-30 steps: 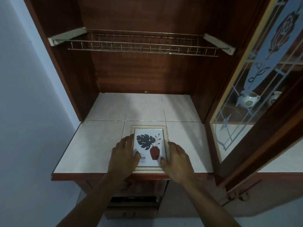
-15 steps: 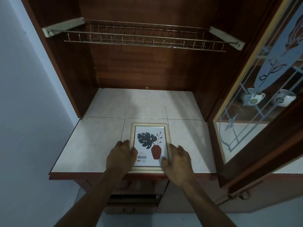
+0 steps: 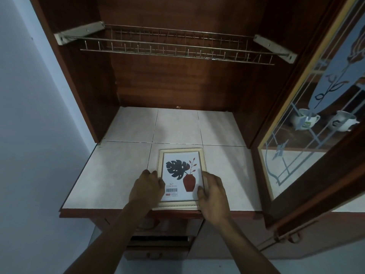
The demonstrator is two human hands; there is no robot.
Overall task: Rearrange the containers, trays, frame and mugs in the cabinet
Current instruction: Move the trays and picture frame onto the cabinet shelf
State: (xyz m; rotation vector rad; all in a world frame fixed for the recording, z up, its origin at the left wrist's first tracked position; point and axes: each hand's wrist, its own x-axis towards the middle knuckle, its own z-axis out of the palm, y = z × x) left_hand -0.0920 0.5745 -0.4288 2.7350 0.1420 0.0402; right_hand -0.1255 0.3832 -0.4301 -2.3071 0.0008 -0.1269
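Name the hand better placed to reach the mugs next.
Probably right. The mugs stand at right behind the glass door; the right hand holds the frame by its right edge, nearer them than the left hand.

Our two bare forearms reach in from the bottom of the view and converge toward the middle. Our left hand lies knuckles up, fingers curled at the left edge of the frame, thumb tip on its face. Our right hand mirrors it at the right edge, thumb on the glass, fingers bent along the side. The hands do not touch each other.
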